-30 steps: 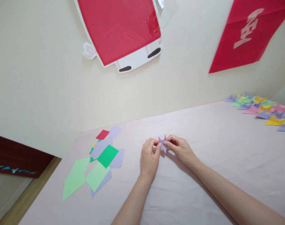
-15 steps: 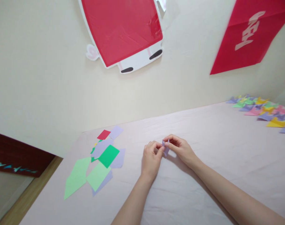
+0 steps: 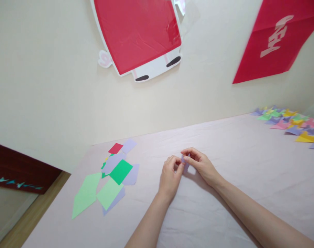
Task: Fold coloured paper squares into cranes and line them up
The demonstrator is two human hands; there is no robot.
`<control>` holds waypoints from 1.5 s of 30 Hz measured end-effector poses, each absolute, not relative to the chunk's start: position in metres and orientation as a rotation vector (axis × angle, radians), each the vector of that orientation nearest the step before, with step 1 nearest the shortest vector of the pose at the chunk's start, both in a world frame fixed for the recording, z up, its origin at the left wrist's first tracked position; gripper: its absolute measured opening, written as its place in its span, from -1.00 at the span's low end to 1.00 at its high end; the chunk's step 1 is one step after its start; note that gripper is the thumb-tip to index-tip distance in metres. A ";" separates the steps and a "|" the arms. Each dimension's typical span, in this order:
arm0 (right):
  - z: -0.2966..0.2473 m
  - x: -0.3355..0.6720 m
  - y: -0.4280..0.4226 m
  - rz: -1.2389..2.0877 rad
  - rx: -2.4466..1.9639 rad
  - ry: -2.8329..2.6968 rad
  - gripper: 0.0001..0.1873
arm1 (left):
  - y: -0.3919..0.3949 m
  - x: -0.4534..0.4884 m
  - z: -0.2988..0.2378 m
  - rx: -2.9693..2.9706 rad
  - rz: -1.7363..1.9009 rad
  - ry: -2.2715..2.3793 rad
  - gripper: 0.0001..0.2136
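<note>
A small folded lilac paper piece [image 3: 185, 162] sits between my two hands, just above the pale pink cloth [image 3: 224, 193]. My left hand [image 3: 170, 176] pinches its left side with curled fingers. My right hand [image 3: 202, 164] pinches its top and right side, thumb and fingertips pressed together. Most of the paper is hidden by my fingers.
Loose flat papers [image 3: 107, 179] in green, lilac and red lie to the left of my hands. Several folded paper shapes [image 3: 291, 122] in mixed colours lie at the far right. Two red sheets [image 3: 138, 31] hang on the cream wall. The cloth's left edge drops to a wooden floor [image 3: 30, 217].
The lilac piece showed two spread points a second ago; now my fingers have closed it up and cover most of it. Both hands stay in the same spot.
</note>
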State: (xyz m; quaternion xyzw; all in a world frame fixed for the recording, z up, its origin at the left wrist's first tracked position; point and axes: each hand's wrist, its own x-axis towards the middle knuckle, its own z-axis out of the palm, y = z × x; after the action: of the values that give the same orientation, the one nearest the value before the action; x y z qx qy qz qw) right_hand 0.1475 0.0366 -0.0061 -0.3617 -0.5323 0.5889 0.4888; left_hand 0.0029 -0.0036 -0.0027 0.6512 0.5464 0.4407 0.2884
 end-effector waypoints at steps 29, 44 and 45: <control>-0.010 0.146 0.035 1.242 -0.880 -1.400 -0.77 | -0.006 0.005 0.011 1.608 1.408 1.456 -0.97; -0.002 0.147 0.029 0.543 -0.833 -1.854 -0.88 | -0.002 0.004 0.007 1.258 1.331 1.443 -0.82; -0.003 0.147 0.029 0.523 -0.831 -1.860 -0.88 | -0.001 0.004 0.007 1.214 1.333 1.403 -0.81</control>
State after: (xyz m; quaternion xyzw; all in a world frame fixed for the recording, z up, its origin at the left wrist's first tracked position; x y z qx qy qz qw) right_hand 0.1473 0.0294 -0.0026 -0.3432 -0.7679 0.2158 0.4960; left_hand 0.0040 -0.0007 0.0070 0.4834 0.5587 0.5306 0.4154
